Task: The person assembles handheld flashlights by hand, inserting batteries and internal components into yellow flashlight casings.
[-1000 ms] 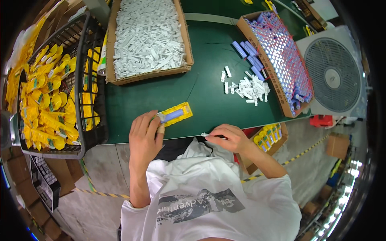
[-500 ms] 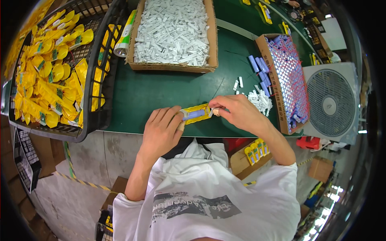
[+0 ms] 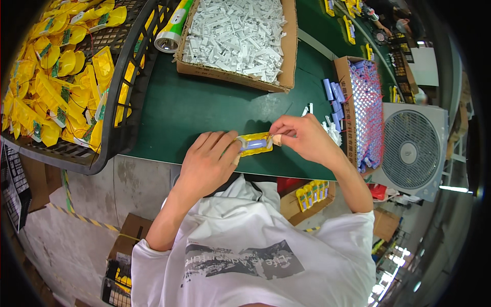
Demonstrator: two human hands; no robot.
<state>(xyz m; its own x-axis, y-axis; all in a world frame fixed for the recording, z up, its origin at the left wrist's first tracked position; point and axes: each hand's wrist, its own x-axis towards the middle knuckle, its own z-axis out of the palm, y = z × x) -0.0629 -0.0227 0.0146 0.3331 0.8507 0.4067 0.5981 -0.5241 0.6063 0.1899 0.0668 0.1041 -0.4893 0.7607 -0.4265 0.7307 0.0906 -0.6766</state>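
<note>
Near the front edge of the green table, my left hand (image 3: 208,159) grips one end of a yellow plastic housing (image 3: 254,152). A purple cylindrical battery (image 3: 257,144) lies inside the housing. At its other end my right hand (image 3: 306,139) is closed in a pinch, thumb against fingers. Whatever sits between those fingertips is too small and covered to name. Beige covers show on some of my fingertips. Just beyond my right hand are loose white plastic strips (image 3: 332,131) and several loose purple batteries (image 3: 335,100).
A black crate (image 3: 134,77) of yellow housings with green circuit boards stands left. Behind are a green-and-white flashlight (image 3: 174,28) and a carton (image 3: 289,56) of white strips. A battery carton (image 3: 352,123) and a grey fan (image 3: 409,148) stand right.
The view has shifted, so the crate and cartons sit differently in the picture. My left hand still holds the housing, while my right fingers stay pinched at its right end.
</note>
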